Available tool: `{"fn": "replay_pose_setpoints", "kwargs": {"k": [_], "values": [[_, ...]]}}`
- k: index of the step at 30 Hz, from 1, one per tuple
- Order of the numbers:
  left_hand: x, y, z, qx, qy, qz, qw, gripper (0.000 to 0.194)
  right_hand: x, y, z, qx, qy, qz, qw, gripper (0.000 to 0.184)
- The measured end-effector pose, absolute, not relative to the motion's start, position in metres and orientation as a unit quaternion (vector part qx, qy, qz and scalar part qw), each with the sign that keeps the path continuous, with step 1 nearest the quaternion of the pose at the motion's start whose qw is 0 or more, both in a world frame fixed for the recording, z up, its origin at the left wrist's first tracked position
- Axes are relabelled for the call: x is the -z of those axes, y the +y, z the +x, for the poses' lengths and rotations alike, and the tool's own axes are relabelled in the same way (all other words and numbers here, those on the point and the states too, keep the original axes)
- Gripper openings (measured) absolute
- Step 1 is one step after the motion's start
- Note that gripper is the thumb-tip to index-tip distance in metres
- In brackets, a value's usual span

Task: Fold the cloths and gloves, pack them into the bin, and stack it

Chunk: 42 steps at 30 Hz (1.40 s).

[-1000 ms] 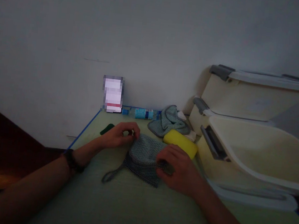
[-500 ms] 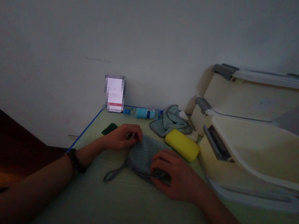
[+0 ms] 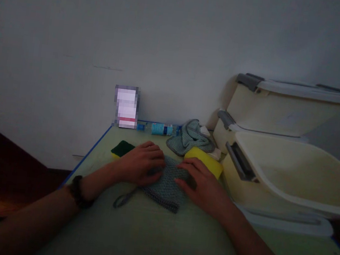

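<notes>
Your gray-blue cloth (image 3: 169, 187) lies on the bench (image 3: 151, 236), under and between your two hands, its loop (image 3: 121, 200) trailing toward you below your left wrist. Your left hand (image 3: 143, 163) rests over its left part, perhaps to keep it flat and steady; whether those fingers pinch the fabric, you cannot tell from here. Your right hand (image 3: 205, 184) is unclenched, thumb and fingers parted over the cloth's right side, which would leave it free to smooth or take an edge.

The yellow block (image 3: 204, 160) sits just beyond your right fingers, and the green-and-yellow sponge (image 3: 122, 148) just beyond your left wrist, both probably aside so the cloth has room. Farther off, ahead of your hands, are a bottle (image 3: 161, 129) on its side and a crumpled second cloth (image 3: 190, 139). The open bin (image 3: 273, 192) stands to your right hand's right.

Both forearms angle inward, palms down, with fingers bent.
</notes>
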<state>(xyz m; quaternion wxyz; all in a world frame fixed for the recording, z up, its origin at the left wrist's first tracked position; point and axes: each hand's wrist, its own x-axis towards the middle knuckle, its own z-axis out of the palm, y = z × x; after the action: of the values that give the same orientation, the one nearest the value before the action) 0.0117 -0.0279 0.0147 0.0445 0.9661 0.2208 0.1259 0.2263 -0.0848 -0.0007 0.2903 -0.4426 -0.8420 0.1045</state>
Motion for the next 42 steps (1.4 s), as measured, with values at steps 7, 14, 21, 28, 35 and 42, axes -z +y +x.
{"fn": "replay_pose_setpoints", "kwargs": {"k": [7, 14, 21, 28, 35, 42], "values": [[-0.006, -0.045, 0.015, 0.007, 0.245, 0.96, 0.134, 0.087, 0.007, -0.083, 0.231, -0.026, -0.829, -0.499, 0.253, 0.037], [-0.01, -0.066, 0.019, 0.037, 0.36, 0.924, 0.126, 0.091, 0.008, -0.084, 0.226, -0.01, -0.848, -0.487, 0.208, 0.046], [-0.014, -0.057, 0.017, 0.017, 0.377, 0.916, 0.138, 0.067, 0.018, -0.088, 0.222, 0.012, -0.858, -0.494, 0.14, 0.055], [0.005, -0.058, 0.03, -0.021, 0.375, 0.923, 0.079, 0.07, 0.018, -0.081, 0.216, 0.058, -0.828, -0.531, 0.168, 0.043], [0.005, -0.044, 0.03, -0.139, 0.444, 0.878, 0.113, 0.04, 0.024, -0.077, 0.219, 0.018, -0.823, -0.508, 0.253, 0.039], [0.003, -0.04, 0.029, -0.234, 0.425, 0.844, 0.228, 0.017, 0.016, -0.083, 0.22, -0.083, -0.814, -0.501, 0.283, 0.046]]}}
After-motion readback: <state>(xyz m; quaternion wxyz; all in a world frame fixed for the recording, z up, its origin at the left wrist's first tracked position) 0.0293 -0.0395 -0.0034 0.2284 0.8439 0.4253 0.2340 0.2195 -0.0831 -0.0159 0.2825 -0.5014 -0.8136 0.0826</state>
